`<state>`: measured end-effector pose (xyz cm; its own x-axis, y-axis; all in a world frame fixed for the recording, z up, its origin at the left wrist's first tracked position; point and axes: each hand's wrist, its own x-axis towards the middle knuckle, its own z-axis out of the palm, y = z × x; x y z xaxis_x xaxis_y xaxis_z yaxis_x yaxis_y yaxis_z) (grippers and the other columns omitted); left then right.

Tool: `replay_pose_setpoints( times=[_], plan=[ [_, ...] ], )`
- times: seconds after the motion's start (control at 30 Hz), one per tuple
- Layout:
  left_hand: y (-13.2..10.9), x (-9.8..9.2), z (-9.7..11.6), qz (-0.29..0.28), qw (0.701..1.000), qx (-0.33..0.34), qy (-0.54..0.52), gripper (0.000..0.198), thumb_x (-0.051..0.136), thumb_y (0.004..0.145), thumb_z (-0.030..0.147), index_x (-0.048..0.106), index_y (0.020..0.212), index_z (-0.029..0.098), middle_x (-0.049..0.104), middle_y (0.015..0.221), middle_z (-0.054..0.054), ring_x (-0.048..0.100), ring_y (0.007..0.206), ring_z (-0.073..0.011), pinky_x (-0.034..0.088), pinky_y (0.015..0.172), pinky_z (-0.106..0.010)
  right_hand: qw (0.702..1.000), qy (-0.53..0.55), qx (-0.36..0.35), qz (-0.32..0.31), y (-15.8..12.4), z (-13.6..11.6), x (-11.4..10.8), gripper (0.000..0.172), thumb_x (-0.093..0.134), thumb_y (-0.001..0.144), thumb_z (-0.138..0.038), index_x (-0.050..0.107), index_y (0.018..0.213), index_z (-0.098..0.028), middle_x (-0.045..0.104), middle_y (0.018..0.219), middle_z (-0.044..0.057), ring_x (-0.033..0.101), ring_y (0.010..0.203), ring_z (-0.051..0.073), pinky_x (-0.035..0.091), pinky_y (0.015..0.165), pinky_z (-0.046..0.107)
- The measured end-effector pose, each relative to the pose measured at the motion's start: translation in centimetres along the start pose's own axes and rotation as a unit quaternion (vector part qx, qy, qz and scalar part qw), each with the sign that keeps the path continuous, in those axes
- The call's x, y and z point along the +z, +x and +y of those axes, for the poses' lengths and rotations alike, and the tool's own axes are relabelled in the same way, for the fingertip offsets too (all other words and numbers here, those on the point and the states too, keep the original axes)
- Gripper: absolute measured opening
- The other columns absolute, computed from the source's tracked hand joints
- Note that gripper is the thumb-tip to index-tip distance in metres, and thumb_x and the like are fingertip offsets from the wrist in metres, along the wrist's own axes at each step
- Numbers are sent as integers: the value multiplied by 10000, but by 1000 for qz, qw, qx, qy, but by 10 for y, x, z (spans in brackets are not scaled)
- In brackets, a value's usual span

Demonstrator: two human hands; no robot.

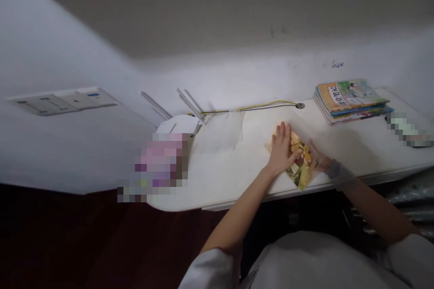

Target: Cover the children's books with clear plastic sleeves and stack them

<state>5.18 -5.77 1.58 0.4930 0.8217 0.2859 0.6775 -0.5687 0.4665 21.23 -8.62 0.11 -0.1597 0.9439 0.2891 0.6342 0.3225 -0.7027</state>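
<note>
Left hand (280,151) splays on picture (302,172); right hand (320,158) has unclear fingers; books (352,98) look Chinese-titled.

A white router (179,123) with slanted antennas (156,104) occupies the left part of the desk (217,180). Yellow and black cables (278,101) run along the rear wall (244,83) to a round opening (300,105). A book stack (351,97) lies right of this opening.

I see a long white tabletop (217,180) with a rounded left end. On it I make out, from left, a pixelated pink-and-purple item (162,156), a white plastic router with slim antennas (179,123), a pale thin sheet (217,133), thin yellow and black cables (257,105), a yellow-green picture-printed paper piece (301,178), a stack of colourful paperback books (352,101) and a partly pixelated dark-edged flat object (412,131).
</note>
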Motion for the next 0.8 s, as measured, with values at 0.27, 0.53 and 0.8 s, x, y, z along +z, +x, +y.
replay_pose_setpoints(
  times=[0.27, 0.53, 0.8],
  plan=[
    [22, 22, -2, -99, 983, -7, 154, 846, 305, 847, 708, 182, 1503, 187, 165, 1565, -147, 117, 1421, -400, 143, 1076, -657, 935, 317, 162, 13, -41, 38, -44, 918, -81, 838, -698, 474, 1349, -175, 612, 1253, 170, 593, 1139, 286, 487, 901, 522],
    [31, 16, -20, -80, 984, -62, 144, 891, 355, 814, 735, 211, 1489, 172, 183, 1557, -167, 200, 1406, -382, 249, 1079, -563, 964, 157, 153, 148, -63, 35, -27, 565, 586, 753, -628, 608, 1134, -211, 654, 1183, 127, 597, 1113, 294, 441, 992, 516],
    [-21, 1, -39, -19, 976, -131, 171, 743, 385, 897, 586, 299, 1446, 93, 343, 1482, -213, 450, 1254, -337, 398, 984, -439, 966, 58, 181, 172, -61, 44, -30, 479, 550, 777, -591, 612, 1029, -189, 686, 1015, 110, 635, 940, 263, 503, 866, 450]
  ],
)
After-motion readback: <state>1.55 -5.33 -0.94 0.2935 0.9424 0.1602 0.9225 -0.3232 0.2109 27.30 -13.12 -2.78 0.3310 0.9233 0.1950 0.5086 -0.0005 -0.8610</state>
